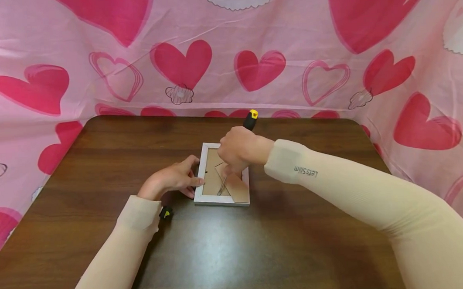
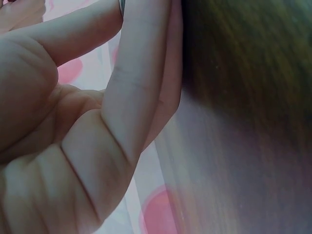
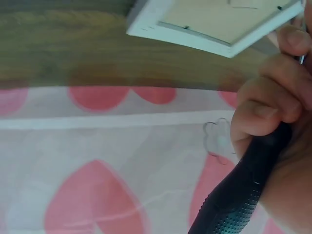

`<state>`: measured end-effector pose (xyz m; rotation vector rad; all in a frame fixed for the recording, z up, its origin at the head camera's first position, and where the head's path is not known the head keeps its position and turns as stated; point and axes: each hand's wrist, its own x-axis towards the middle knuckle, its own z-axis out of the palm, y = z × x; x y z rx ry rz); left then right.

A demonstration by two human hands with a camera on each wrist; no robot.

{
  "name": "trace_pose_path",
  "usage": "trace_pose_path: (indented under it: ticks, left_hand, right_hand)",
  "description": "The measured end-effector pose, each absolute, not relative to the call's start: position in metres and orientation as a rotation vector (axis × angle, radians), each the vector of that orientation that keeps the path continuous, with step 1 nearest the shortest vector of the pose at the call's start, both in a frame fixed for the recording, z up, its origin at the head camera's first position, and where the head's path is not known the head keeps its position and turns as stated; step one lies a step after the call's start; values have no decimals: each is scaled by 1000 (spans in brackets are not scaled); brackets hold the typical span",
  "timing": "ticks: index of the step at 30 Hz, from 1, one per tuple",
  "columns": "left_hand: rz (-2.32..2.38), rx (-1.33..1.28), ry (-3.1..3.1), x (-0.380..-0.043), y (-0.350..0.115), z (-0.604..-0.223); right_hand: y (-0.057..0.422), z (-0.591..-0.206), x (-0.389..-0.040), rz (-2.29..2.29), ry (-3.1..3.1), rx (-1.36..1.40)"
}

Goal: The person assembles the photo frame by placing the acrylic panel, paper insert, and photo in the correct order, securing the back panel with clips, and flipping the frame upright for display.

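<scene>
A white picture frame [image 1: 222, 200] lies back side up on the table, its brown backing board [image 1: 211, 178] and easel leg [image 1: 237, 190] showing. My left hand [image 1: 174, 178] holds the frame's left edge, with one digit over the white border and the others along the side. My right hand [image 1: 236, 150] grips a screwdriver by its black handle [image 3: 239, 187], whose yellow end [image 1: 254, 114] points up and away. The metal shaft [image 1: 223, 184] slants down to the backing board, its tip near the lower left of the leg. Small dark tabs [image 3: 186, 28] sit along the frame's inner edge.
A small black thing with a yellow mark [image 1: 166, 212] lies on the brown wooden table [image 1: 221, 249] beside my left cuff, partly hidden by it. A pink cloth with hearts [image 1: 217, 27] hangs behind the table and along both sides.
</scene>
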<state>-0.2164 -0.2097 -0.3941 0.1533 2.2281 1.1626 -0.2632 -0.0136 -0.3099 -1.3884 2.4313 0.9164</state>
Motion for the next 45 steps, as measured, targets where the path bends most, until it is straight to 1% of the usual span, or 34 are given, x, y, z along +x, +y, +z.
trace_pose_path:
  ticks: [10,18,28,32,38,45]
  left_hand:
    - [1175,165,2223,-218,-210,-395]
    - [1169,172,2225,-217,-209,-393]
    - [1187,167,2227,-214,-212,-394]
    - [1182,155,2227,-213,-213,-396]
    - [1191,153,2213,-214,-212,-398]
    - [1228,179,2207,-214,-210,-396]
  right_hand:
    - [-3,-321,-280,724,2410,-1299]
    - [9,-331,-290,570,2345,-1106]
    - [25,-348,-293,245,2217,-961]
    - [31,-355,-293,168,2209,-973]
    - [48,-368,-287,127,2308,-1094]
    - [63,-376,-275,39,2388,-1033]
